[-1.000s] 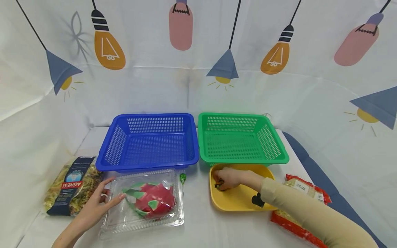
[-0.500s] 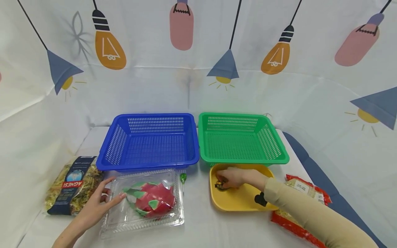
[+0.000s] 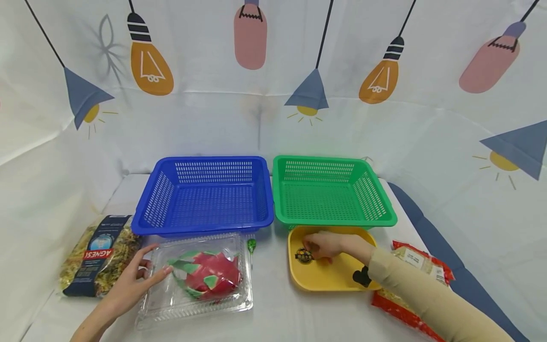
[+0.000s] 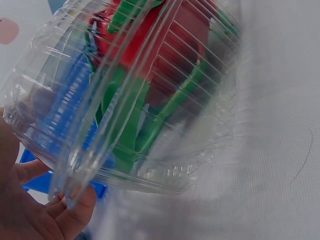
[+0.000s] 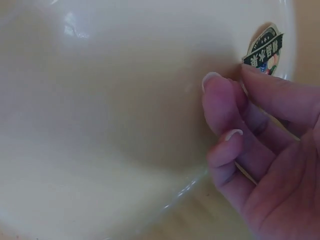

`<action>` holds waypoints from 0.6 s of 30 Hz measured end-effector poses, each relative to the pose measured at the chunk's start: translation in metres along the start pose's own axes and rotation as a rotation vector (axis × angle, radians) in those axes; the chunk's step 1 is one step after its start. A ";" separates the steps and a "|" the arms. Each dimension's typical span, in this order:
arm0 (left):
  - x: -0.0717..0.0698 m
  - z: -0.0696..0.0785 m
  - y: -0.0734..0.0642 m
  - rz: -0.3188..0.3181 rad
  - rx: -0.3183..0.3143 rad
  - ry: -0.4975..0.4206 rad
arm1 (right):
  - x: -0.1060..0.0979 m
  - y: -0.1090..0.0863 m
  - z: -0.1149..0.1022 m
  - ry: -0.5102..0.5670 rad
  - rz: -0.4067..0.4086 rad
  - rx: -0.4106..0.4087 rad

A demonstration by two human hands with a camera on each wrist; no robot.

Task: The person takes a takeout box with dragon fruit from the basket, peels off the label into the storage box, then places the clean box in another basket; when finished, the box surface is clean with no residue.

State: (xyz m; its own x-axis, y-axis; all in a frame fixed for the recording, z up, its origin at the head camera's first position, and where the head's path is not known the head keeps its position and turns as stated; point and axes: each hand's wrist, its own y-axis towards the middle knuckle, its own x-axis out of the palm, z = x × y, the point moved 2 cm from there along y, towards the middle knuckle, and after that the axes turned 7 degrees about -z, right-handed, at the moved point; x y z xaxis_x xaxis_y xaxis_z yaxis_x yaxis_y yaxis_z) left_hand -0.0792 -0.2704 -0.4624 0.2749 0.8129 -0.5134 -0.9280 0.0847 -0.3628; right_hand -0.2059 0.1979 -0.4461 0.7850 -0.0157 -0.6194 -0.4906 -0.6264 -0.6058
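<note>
In the head view my left hand (image 3: 130, 285) grips the left edge of a clear plastic clamshell box (image 3: 160, 304), thumb over the lid and fingers at the rim. A pink-red dragon fruit (image 3: 213, 275) with green scales lies inside the box; the left wrist view shows the fruit (image 4: 150, 40) through the ridged plastic. My right hand (image 3: 326, 244) is down inside a shallow yellow tray (image 3: 316, 282). Its fingertips pinch the edge of a round black sticker (image 3: 304, 257) on the tray's inner surface. The right wrist view shows the sticker (image 5: 264, 52) right at a fingertip, the other fingers curled.
Behind stand a blue basket (image 3: 213, 228) and a green basket (image 3: 337, 222), side by side. A bag of Agnesi pasta (image 3: 96, 256) lies at the left, a small green-topped fork (image 3: 251, 246) beside the box. Under the right forearm is a red-edged pasta bag (image 3: 410, 289).
My right hand has moved slightly right within the tray, so the sticker, mostly covered by the fingers before, now shows flat and nearly whole. The left hand and the box have stayed put.
</note>
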 end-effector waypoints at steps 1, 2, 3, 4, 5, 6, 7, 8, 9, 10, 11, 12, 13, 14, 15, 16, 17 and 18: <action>0.000 0.000 0.000 0.004 0.006 0.002 | 0.000 -0.001 0.001 0.003 0.003 -0.003; 0.000 0.000 0.000 0.008 0.012 0.002 | 0.000 -0.002 0.001 0.007 0.006 -0.004; 0.000 0.000 -0.001 0.010 0.018 0.000 | 0.000 -0.003 0.002 0.013 0.007 -0.004; 0.000 0.000 -0.001 0.013 0.024 -0.001 | 0.000 -0.005 0.002 0.020 0.006 0.001; 0.000 0.000 -0.001 0.015 0.027 0.000 | 0.000 -0.006 0.002 0.028 0.003 0.005; 0.000 0.000 -0.001 0.015 0.027 -0.001 | 0.000 -0.008 0.003 0.038 0.000 0.010; 0.000 0.000 -0.001 0.012 0.024 -0.002 | 0.000 -0.009 0.003 0.046 -0.001 0.020; 0.000 0.000 -0.001 0.008 0.018 -0.004 | 0.000 -0.011 0.004 0.049 -0.002 0.024; 0.000 0.000 -0.001 0.002 0.011 -0.004 | 0.000 -0.013 0.004 0.055 -0.003 0.028; -0.001 0.000 -0.001 -0.004 0.003 -0.004 | -0.001 -0.015 0.005 0.065 -0.004 0.033; -0.001 0.000 0.000 -0.009 -0.005 -0.002 | -0.001 -0.017 0.005 0.072 -0.002 0.031; -0.001 0.000 0.000 -0.013 -0.012 -0.002 | -0.001 -0.019 0.005 0.087 0.000 0.028; -0.001 -0.001 0.000 -0.014 -0.016 0.000 | -0.002 -0.021 0.004 0.106 0.005 0.023; -0.001 -0.001 0.001 -0.014 -0.017 0.002 | -0.003 -0.024 0.003 0.122 0.011 0.013; -0.001 -0.001 0.001 -0.014 -0.016 0.003 | -0.004 -0.027 0.001 0.140 0.017 -0.001; 0.000 -0.001 0.001 -0.011 -0.011 0.003 | -0.005 -0.029 -0.002 0.151 0.029 -0.021; 0.000 -0.001 0.001 -0.010 -0.007 0.003 | -0.006 -0.032 -0.006 0.166 0.045 -0.047; 0.000 -0.001 0.000 -0.009 -0.005 0.003 | -0.006 -0.034 -0.010 0.187 0.064 -0.077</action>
State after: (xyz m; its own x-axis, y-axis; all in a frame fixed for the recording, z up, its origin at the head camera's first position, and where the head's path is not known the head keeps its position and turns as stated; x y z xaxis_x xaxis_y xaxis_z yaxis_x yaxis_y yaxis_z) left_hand -0.0791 -0.2711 -0.4632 0.2836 0.8106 -0.5123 -0.9244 0.0891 -0.3707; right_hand -0.1908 0.2112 -0.4167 0.8132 -0.1978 -0.5474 -0.5173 -0.6768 -0.5238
